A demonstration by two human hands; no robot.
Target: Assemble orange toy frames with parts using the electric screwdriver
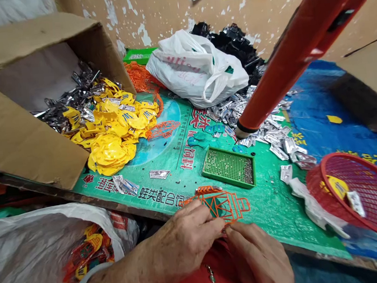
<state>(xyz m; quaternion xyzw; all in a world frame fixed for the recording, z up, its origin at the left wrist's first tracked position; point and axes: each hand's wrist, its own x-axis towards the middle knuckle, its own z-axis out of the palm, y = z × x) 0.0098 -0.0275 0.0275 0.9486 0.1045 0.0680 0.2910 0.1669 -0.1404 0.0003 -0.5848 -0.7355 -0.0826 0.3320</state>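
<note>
My left hand [192, 230] and my right hand [261, 252] meet fingertip to fingertip at the near table edge, in front of my red top. Both have bent fingers pinched together; what lies between the fingertips is hidden or too small to name. Just beyond them an orange plastic lattice piece [228, 204] lies on the green sheet, its left part covered by my left hand. Past it stands a small green perforated tray [229, 168] with tiny metal bits in it. Two or more silver plates [160, 174] are scattered to the left.
A cardboard box [23, 126] on its side spills dark parts and yellow plastic pieces [114, 135]. Behind sits a white plastic bag [198, 69]. A red post [287, 60] slants down beside silver plates. A red basket [373, 195] lies right; an open sack [28, 246] hangs left.
</note>
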